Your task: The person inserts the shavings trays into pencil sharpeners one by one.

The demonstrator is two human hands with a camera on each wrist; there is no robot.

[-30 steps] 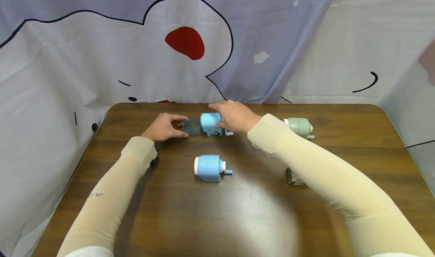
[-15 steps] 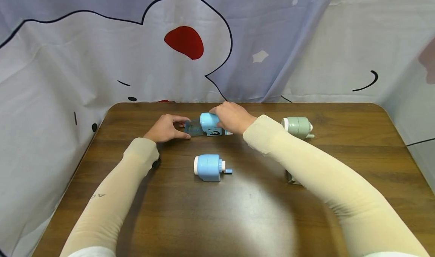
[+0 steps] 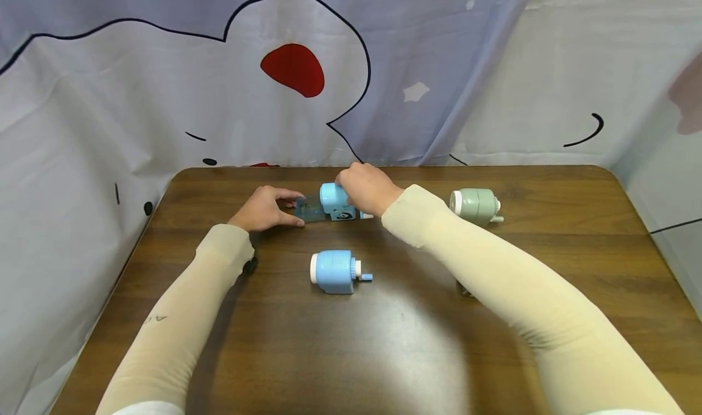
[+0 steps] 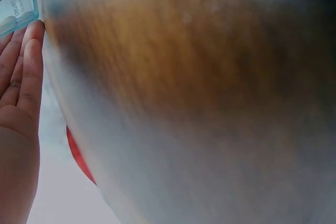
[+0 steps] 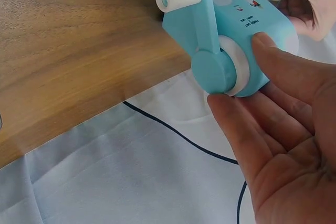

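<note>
Near the table's back edge lies a turquoise hand-crank pencil sharpener [image 3: 331,197] with a panda print. My right hand [image 3: 368,189] grips its body at the crank end; in the right wrist view, the thumb and fingers [image 5: 231,127] are on either side of it. The crank [image 5: 206,22] has a white knob. From the sharpener's left end sticks out a clear blue shavings drawer [image 3: 311,209], which my left hand [image 3: 265,209] pinches between thumb and fingers. Only a corner of the drawer [image 4: 20,8] shows in the left wrist view.
A blue pencil sharpener [image 3: 336,272] stands nearer on the table, at the middle. Further right is a green pencil sharpener [image 3: 476,206]. A small dark object [image 3: 463,290] is mostly hidden under my right forearm. A printed curtain [image 3: 219,104] hangs behind the table.
My right hand has moved slightly left, settling over the turquoise sharpener's top and crank end. The left hand and drawer have hardly moved.
</note>
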